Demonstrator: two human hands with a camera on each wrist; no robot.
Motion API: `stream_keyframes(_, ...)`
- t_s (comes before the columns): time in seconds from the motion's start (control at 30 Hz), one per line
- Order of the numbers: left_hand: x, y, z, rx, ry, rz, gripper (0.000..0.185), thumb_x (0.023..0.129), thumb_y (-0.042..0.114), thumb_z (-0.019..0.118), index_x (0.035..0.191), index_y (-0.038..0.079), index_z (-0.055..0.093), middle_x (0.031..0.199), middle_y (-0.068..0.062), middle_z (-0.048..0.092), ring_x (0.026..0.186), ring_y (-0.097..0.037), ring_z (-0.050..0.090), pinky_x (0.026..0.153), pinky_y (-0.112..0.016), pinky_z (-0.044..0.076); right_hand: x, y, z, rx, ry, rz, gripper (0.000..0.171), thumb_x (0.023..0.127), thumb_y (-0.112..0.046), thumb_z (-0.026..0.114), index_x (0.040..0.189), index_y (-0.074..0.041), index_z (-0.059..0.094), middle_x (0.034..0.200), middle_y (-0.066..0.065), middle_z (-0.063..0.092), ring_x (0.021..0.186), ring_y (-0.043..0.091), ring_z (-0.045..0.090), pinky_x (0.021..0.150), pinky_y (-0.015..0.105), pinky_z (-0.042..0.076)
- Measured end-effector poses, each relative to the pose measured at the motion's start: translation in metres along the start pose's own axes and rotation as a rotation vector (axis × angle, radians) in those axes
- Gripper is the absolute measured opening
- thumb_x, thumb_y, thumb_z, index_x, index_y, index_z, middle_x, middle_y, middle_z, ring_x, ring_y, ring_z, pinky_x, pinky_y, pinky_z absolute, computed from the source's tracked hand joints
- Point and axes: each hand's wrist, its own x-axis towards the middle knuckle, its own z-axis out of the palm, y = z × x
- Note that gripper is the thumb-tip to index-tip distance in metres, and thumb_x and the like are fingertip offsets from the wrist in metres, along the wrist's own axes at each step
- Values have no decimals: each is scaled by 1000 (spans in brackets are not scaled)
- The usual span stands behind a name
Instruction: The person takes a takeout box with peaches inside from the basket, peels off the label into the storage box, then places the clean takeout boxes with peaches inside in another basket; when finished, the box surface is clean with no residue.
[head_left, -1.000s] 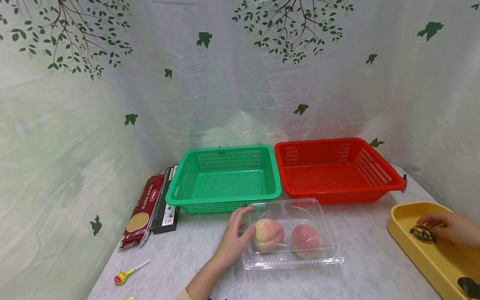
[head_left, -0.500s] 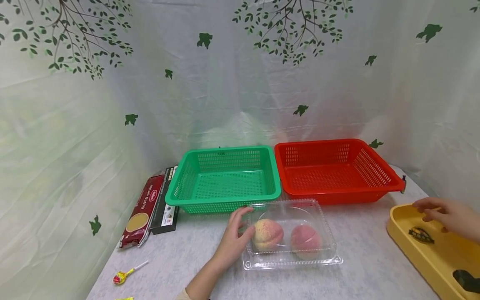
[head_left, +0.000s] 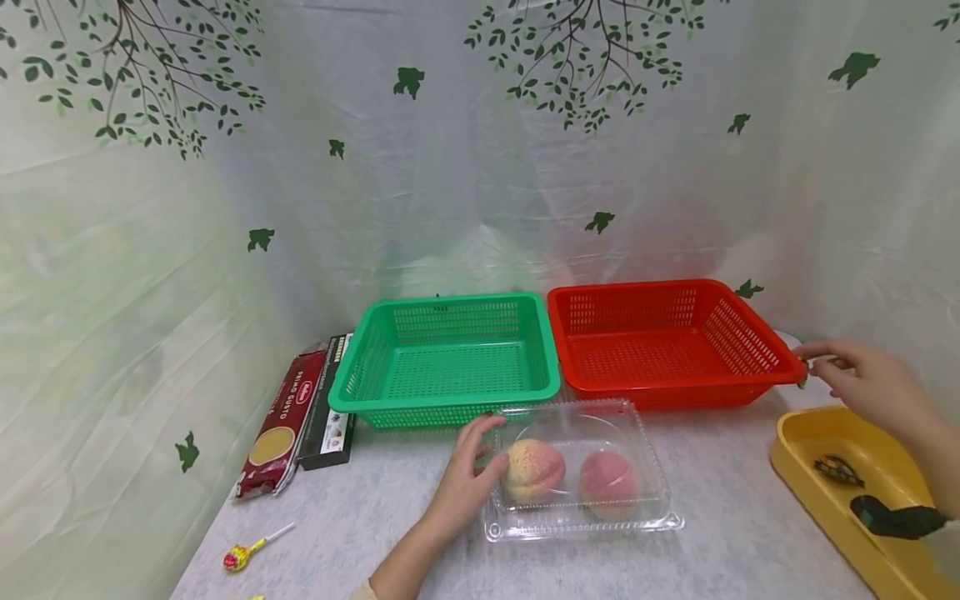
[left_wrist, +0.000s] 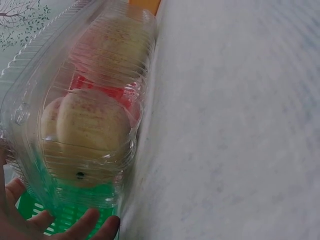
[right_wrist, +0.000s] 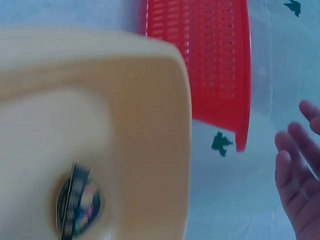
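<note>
Obscuring small item (head_left: 803,377): right hand (head_left: 862,382) | yellow tray (head_left: 817,504): cropped

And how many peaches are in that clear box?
2. One peach is near the left hand; the other peach is farther right. Both sit inside the clear box.

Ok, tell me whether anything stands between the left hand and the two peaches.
Yes: the clear wall of the plastic box stands between the left hand and the left peach. For the right peach, that same wall and the left peach are in between. Nothing else visible blocks either.
</note>
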Motion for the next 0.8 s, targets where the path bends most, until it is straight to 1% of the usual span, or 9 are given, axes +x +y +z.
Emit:
stream_keyframes(0.1,0,0,2,2,3,3,47,100,27,58,145,26,46,162,-8,27,131,-45,48,103,-60,47,7,-4,2,34,-3,2,40,105,-23,47,137,1,50,130,36,48,98,44,52,62,35,54)
stream_keyframes(0.23,0,1,4,-4,9,7,48,100,26,57,146,25,45,162,-10,26,131,-46,49,102,-60,47,18,-3,7,50,-39,-27,51,104,-31,48,142,2,44,135,37,37,109,51,41,64,41,54)
stream_keyframes(0.27,0,1,4,-7,10,8,48,100,25,57,146,25,46,162,-10,26,131,-46,49,103,-60,47,21,-2,9,45,-54,-37,54,104,-33,48,144,4,41,137,38,34,110,53,39,66,44,56)
stream_keyframes(0.33,1,1,4,-16,15,3,48,100,26,58,146,26,46,162,-12,24,130,-45,49,103,-60,47,27,-1,12,39,-100,-38,64,104,-38,48,147,7,34,141,41,27,115,56,35,73,56,56)
stream_keyframes(0.4,1,1,4,-27,22,-4,48,99,26,58,146,28,47,161,-13,25,130,-43,50,104,-60,46,31,0,16,34,-143,-37,74,103,-43,48,150,9,25,145,44,20,120,60,31,84,71,49)
stream_keyframes(0.47,0,2,4,-34,27,-12,49,99,27,59,146,30,47,159,-13,29,130,-42,50,105,-59,46,36,0,18,28,-177,-37,81,103,-46,48,152,12,18,148,45,14,125,63,26,92,80,37)
stream_keyframes(0.53,0,2,4,-33,31,-21,49,99,29,59,147,33,46,157,-13,34,130,-42,51,104,-61,46,39,0,21,25,-197,-42,85,102,-46,49,152,12,14,149,46,12,127,64,23,94,83,32)
stream_keyframes(0.6,-2,3,4,-26,29,-25,51,100,31,58,149,33,44,156,-12,37,131,-43,50,103,-62,46,42,0,24,34,-218,-46,88,101,-46,51,153,12,11,149,46,10,127,64,21,95,82,34)
stream_keyframes(0.8,-8,5,5,-30,19,-34,57,103,35,53,156,30,34,163,-7,33,135,-46,46,104,-64,44,48,1,31,72,-264,-35,100,97,-49,57,154,12,1,151,46,4,129,63,17,95,77,40)
